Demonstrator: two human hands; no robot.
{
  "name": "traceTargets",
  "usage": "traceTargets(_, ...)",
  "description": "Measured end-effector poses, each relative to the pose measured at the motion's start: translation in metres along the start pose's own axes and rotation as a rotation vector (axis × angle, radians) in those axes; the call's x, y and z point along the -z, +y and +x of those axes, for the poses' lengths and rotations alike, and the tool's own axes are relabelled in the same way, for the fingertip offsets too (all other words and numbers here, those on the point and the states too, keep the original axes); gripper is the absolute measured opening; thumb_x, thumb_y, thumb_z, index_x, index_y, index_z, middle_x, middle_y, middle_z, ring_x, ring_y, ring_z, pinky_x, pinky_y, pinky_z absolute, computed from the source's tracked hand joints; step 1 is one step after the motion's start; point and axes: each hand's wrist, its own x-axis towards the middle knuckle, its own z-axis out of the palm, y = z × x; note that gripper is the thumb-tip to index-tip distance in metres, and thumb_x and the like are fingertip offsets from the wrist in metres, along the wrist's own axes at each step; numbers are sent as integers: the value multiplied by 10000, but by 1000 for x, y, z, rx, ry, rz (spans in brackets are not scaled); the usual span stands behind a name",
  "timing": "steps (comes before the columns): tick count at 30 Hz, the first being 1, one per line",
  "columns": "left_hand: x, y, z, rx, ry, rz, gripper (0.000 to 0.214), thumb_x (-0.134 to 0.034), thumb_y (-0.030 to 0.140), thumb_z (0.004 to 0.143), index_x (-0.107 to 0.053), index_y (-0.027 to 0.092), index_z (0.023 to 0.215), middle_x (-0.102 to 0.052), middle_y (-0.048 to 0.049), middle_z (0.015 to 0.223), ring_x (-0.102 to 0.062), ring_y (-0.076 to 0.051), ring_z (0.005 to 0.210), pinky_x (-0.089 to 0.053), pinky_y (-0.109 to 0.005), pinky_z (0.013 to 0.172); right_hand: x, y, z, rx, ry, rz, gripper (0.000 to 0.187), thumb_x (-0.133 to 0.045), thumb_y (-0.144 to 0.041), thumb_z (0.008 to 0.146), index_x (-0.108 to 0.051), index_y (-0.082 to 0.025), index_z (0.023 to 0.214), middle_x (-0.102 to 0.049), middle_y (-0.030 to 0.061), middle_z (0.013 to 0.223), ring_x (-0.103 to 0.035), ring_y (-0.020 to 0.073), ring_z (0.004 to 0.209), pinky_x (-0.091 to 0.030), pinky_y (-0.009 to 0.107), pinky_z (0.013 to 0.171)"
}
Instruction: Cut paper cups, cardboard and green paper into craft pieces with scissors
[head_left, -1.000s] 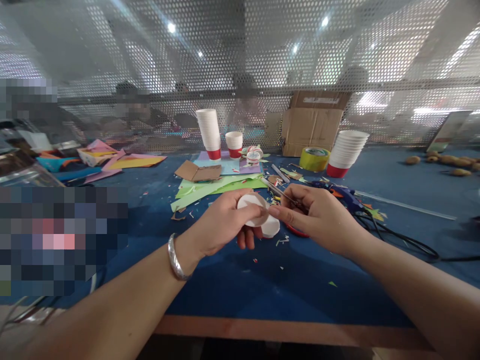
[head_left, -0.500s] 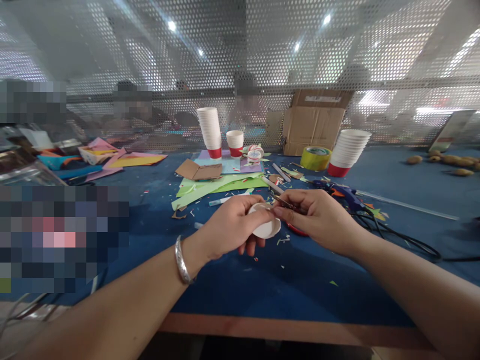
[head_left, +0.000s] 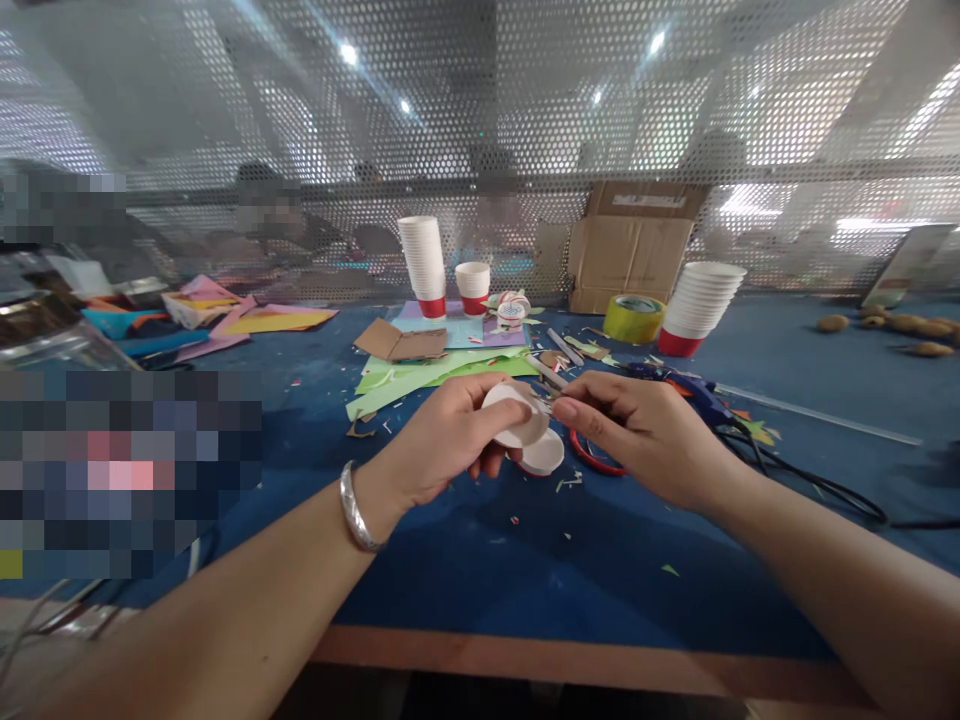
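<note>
Shallow round white paper piece (head_left: 516, 416) is held up over the near middle of the table, face tipped toward the wearer. Left hand (head_left: 457, 430), silver bangle (head_left: 358, 507) at the wrist, grips it: thumb flat on the face, fingers beneath. Right hand (head_left: 637, 430), just beside its right edge, is curled closed on a thin metal tool (head_left: 556, 396), mostly hidden. Thin red loop (head_left: 592, 463) shows below that hand; cannot tell whether it joins the tool. Second white round piece (head_left: 543, 452), rim raised, sits just below the first, partly overlapped in view. Around: small paper scraps (head_left: 568, 483); light-green paper sheets (head_left: 420, 378); folded brown cardboard piece (head_left: 420, 345). Behind, on pale-blue paper (head_left: 454, 330): tall stack of white paper cups with a red band (head_left: 422, 262), shorter matching stack (head_left: 472, 285). To the right: yellow-green tape roll (head_left: 634, 318), third cup stack, tilted (head_left: 697, 305), dark-blue glue gun (head_left: 694, 393) partly blocked by the right hand, black cable (head_left: 825, 483), brown rounded lumps (head_left: 915, 325). Far left: yellow and pink paper (head_left: 277, 319). Surface: dark-blue tabletop (head_left: 465, 580), littered, brown front edge (head_left: 525, 655). Room: brown cardboard box (head_left: 634, 250) before a grey perforated panel (head_left: 465, 110), bright light spots and dim figures visible in it
</note>
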Motion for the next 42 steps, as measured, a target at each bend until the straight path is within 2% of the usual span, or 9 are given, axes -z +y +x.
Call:
traceTargets(3, 2, 1, -1, -79, 81, 214, 111, -593, 279, 869, -616, 181, 823, -551, 65, 554, -481, -66, 400, -340, -183, 373, -1, 1, 0, -32, 11, -144, 448, -500, -612, 956, -644, -204, 838, -561, -19, 681, -439, 126, 614, -303, 277, 563)
traceTargets(6, 3, 1, -2, -178, 156, 442, 107, -605, 233, 842, -600, 175, 752, -506, 67, 551, -466, -71, 471, -321, -206, 440, -2, 1, 0, -1, 20, -245, 452, -494, -588, 961, -583, -203, 741, -523, -23, 620, -420, 124, 574, -274, 283, 538)
traceTargets(10, 2, 1, -3, -272, 191, 611, 172, -621, 251, 835, -558, 170, 697, -490, 57, 600, -432, -87, 564, -278, -242, 499, -3, 0, 1, 41, 19, -321, 472, -456, -559, 980, -507, -207, 670, -505, -11, 597, -435, 136, 571, -261, 293, 544)
traceTargets(17, -3, 1, -5, -303, 209, 714, 213, -605, 245, 836, -491, 180, 669, -426, 67, 569, -382, -89, 541, -217, -275, 508, -3, -2, -1, 6, -9, -347, 438, -455, -529, 978, -593, -202, 722, -602, 25, 660, -516, 166, 628, -319, 301, 606)
traceTargets(28, -5, -1, -10, -332, 232, 766, 266, -584, 248, 856, -424, 189, 652, -397, 67, 562, -359, -91, 536, -210, -290, 513, -3, -3, -1, 25, 1, -345, 448, -450, -504, 986, -540, -201, 668, -549, 6, 615, -486, 147, 600, -309, 289, 609)
traceTargets(33, -1, 2, -7, -359, 181, 717, 218, -594, 259, 864, -503, 180, 682, -434, 63, 584, -383, -91, 554, -243, -267, 512, -1, -4, -3, 51, 34, -373, 459, -464, -505, 981, -459, -205, 635, -482, -11, 589, -423, 132, 572, -267, 290, 569)
traceTargets(36, 6, 3, -3, -370, 86, 623, 171, -582, 262, 882, -556, 174, 737, -478, 57, 625, -429, -87, 576, -302, -234, 523, 2, -4, -3, 55, 31, -361, 465, -467, -509, 984, -467, -203, 635, -471, -17, 587, -399, 125, 563, -263, 290, 559)
traceTargets(40, 18, 0, 3, -245, -136, 393, 151, -561, 322, 919, -605, 182, 883, -558, 45, 703, -501, -72, 514, -382, -190, 472, 6, -4, 0, 50, -32, -274, 486, -471, -536, 981, -481, -201, 628, -448, -24, 583, -380, 117, 554, -259, 278, 528)
traceTargets(42, 20, -3, 4, -192, -175, 300, 180, -562, 356, 926, -612, 186, 956, -594, 33, 735, -519, -71, 479, -404, -180, 430, 9, -3, 2, 13, -85, -199, 495, -488, -567, 967, -485, -202, 631, -415, -38, 568, -355, 109, 536, -248, 265, 496)
